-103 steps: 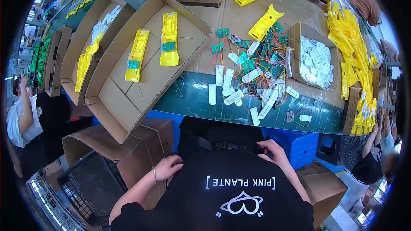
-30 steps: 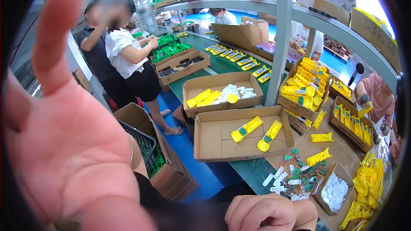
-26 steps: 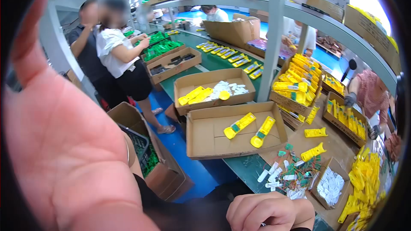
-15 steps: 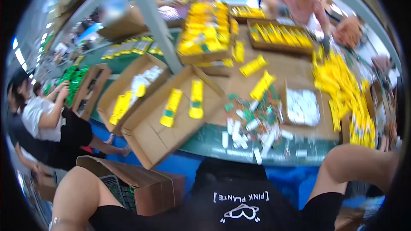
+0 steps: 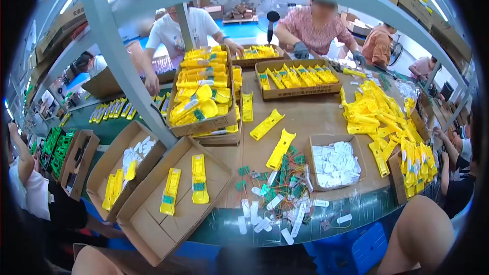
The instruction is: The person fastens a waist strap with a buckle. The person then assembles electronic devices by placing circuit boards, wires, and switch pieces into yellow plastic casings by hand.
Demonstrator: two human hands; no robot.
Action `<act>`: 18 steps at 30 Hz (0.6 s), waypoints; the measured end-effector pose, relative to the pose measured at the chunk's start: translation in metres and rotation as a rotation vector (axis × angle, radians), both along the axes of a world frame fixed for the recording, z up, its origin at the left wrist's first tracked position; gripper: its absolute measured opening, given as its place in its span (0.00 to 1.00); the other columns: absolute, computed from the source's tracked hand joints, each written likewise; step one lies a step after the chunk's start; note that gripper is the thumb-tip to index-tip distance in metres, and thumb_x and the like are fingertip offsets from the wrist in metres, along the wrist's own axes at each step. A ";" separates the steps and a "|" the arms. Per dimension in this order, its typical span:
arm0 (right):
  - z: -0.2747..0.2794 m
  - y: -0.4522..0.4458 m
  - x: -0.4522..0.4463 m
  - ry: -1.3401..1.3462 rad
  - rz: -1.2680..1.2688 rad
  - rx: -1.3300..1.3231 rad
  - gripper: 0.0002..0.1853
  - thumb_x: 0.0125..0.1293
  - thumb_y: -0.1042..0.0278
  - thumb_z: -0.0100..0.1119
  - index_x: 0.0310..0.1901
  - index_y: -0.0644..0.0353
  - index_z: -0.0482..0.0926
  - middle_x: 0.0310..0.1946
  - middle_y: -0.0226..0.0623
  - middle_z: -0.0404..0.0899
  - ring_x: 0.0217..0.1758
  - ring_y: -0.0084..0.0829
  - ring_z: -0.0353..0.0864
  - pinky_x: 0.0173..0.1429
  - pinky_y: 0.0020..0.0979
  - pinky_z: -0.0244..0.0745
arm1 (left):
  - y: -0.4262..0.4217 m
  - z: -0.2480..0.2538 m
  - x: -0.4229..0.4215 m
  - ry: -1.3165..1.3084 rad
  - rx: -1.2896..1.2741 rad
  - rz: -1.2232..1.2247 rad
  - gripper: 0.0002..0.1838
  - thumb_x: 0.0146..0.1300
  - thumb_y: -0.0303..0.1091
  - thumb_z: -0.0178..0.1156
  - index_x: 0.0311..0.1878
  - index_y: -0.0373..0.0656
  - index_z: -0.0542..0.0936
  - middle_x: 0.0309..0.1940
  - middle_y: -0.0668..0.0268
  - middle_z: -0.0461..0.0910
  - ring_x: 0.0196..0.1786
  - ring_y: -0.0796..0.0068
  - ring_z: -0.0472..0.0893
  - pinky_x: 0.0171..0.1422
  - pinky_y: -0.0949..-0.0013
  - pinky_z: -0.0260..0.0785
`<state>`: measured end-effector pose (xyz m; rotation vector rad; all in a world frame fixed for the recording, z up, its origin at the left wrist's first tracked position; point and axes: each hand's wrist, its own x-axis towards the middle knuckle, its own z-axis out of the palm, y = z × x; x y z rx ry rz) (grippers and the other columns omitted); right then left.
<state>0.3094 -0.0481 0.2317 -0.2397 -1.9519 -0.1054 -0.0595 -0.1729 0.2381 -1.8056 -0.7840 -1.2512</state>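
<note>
Neither of my hands shows. Only a bent part of my left arm [image 5: 94, 262] at the bottom left and of my right arm [image 5: 418, 234] at the lower right is in view. Closest before me on the bench lie loose white plastic pieces [image 5: 264, 224] and small green circuit boards [image 5: 270, 192] with thin wires. A yellow plastic shell [image 5: 281, 148] lies just behind them, with another yellow shell [image 5: 267, 124] farther back. In the tilted cardboard tray [image 5: 175, 239] at the left are two yellow shells with green boards in them. A cardboard box [image 5: 362, 175] holds white pieces.
A large pile of yellow shells [image 5: 377, 112] lies on the right. Stacked cartons [image 5: 204, 127] of yellow parts stand behind the tray. Grey frame posts [image 5: 112, 46] cross the view. Across the bench, a person [image 5: 318, 30] wears grey gloves; another person [image 5: 175, 30] reaches toward the parts.
My view has tilted up, so the bench sits lower and my shirt front is mostly out of frame. My arms show less. The two shells remain in the tray.
</note>
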 end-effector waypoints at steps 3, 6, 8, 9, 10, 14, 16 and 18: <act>0.005 0.009 0.003 0.005 -0.049 -0.036 0.13 0.63 0.64 0.44 0.44 0.61 0.71 0.41 0.40 0.71 0.49 0.37 0.66 0.56 0.39 0.55 | 0.008 0.000 -0.007 -0.036 -0.072 0.001 0.19 0.54 0.28 0.57 0.50 0.38 0.72 0.47 0.58 0.72 0.51 0.62 0.69 0.54 0.63 0.59; 0.017 0.014 0.007 0.004 -0.084 -0.103 0.13 0.63 0.64 0.45 0.44 0.61 0.71 0.41 0.39 0.71 0.48 0.37 0.66 0.55 0.39 0.55 | 0.012 0.008 -0.008 -0.071 -0.166 -0.019 0.19 0.55 0.28 0.57 0.51 0.38 0.72 0.47 0.59 0.72 0.51 0.62 0.69 0.55 0.63 0.59; 0.011 0.010 0.010 -0.014 -0.119 -0.077 0.12 0.63 0.64 0.45 0.44 0.61 0.71 0.41 0.39 0.71 0.48 0.36 0.66 0.55 0.38 0.55 | 0.013 0.005 -0.006 -0.074 -0.148 -0.021 0.19 0.55 0.28 0.57 0.51 0.38 0.71 0.47 0.59 0.72 0.51 0.62 0.69 0.55 0.63 0.58; 0.010 0.010 0.012 -0.013 -0.128 -0.074 0.12 0.63 0.64 0.45 0.44 0.61 0.71 0.41 0.39 0.71 0.47 0.36 0.66 0.54 0.38 0.55 | 0.013 0.006 -0.006 -0.074 -0.145 -0.018 0.19 0.55 0.28 0.57 0.51 0.38 0.71 0.47 0.59 0.72 0.52 0.62 0.69 0.55 0.63 0.58; 0.009 0.011 0.014 -0.009 -0.133 -0.069 0.12 0.63 0.64 0.45 0.44 0.61 0.71 0.41 0.39 0.71 0.47 0.36 0.66 0.54 0.38 0.55 | 0.014 0.006 -0.006 -0.069 -0.145 -0.012 0.19 0.55 0.28 0.57 0.51 0.38 0.71 0.47 0.59 0.72 0.52 0.62 0.68 0.55 0.63 0.58; 0.009 0.014 0.016 -0.002 -0.151 -0.080 0.12 0.63 0.64 0.46 0.44 0.61 0.71 0.41 0.39 0.71 0.46 0.36 0.66 0.53 0.37 0.55 | 0.018 0.001 -0.005 -0.067 -0.172 -0.016 0.19 0.56 0.29 0.56 0.51 0.39 0.71 0.48 0.59 0.72 0.52 0.62 0.68 0.56 0.63 0.57; 0.011 0.016 0.017 -0.008 -0.161 -0.087 0.12 0.63 0.64 0.46 0.44 0.60 0.71 0.41 0.39 0.71 0.46 0.35 0.66 0.52 0.37 0.55 | 0.019 -0.001 -0.008 -0.075 -0.191 -0.028 0.19 0.56 0.29 0.56 0.52 0.39 0.71 0.48 0.59 0.72 0.53 0.62 0.68 0.56 0.63 0.57; 0.013 0.019 0.018 -0.013 -0.174 -0.102 0.12 0.63 0.64 0.46 0.44 0.60 0.71 0.40 0.38 0.71 0.46 0.35 0.66 0.52 0.37 0.55 | 0.023 -0.004 -0.011 -0.087 -0.219 -0.042 0.19 0.56 0.29 0.56 0.52 0.39 0.71 0.48 0.60 0.72 0.53 0.62 0.67 0.57 0.63 0.56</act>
